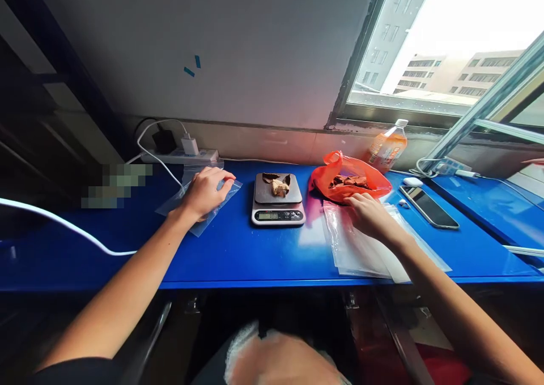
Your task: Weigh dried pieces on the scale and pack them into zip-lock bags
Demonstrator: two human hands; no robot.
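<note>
A small digital kitchen scale (278, 214) stands on the blue desk, with a few dried brown and cream pieces (280, 188) on its metal plate. To its left, my left hand (207, 191) hovers over or rests on clear plastic bags (229, 195); its thumb and fingers are apart, and nothing shows between them. Right of the scale sits an opened red plastic bag (376, 182) holding dark, dried brown pieces (351, 181). My right hand (372, 214) has its curled fingers at the bag's front rim, the fingertips partly hidden. Under that hand lie flat clear zip bags (348, 255).
An orange drink bottle (389, 144) stands behind the red bag by the window. A phone (430, 206) and a white earbud case (412, 182) lie at the right. At the back left is a power strip (204, 157) with chargers and white cables. The blue desk (255, 266) ends close in front.
</note>
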